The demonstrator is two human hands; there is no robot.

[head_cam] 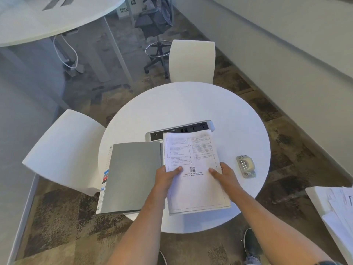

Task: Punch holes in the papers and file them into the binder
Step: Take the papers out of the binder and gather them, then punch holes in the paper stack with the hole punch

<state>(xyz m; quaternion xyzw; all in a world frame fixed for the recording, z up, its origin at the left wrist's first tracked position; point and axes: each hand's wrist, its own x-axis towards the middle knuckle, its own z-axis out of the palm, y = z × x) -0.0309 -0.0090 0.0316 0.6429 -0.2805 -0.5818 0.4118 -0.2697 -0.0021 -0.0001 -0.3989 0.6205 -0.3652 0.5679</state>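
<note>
While both hands, left [166, 176] and right [223, 175], pinch paper stack [193, 169] by side edges: light, floppy, slippery sheets, grip near middle, keep square.

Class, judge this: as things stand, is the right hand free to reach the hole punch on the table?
Probably not yet: the right hand grips the papers. The hole punch lies unobstructed just beyond.

Round white tabletop [191, 104], open grey binder [131, 175] lying flat at its left, stack of printed white papers [193, 169] held by both hands, left hand [167, 176] and right hand [224, 175] gripping its sides, small beige hole punch [245, 166] near the right, two white chairs [192, 61] around.
</note>
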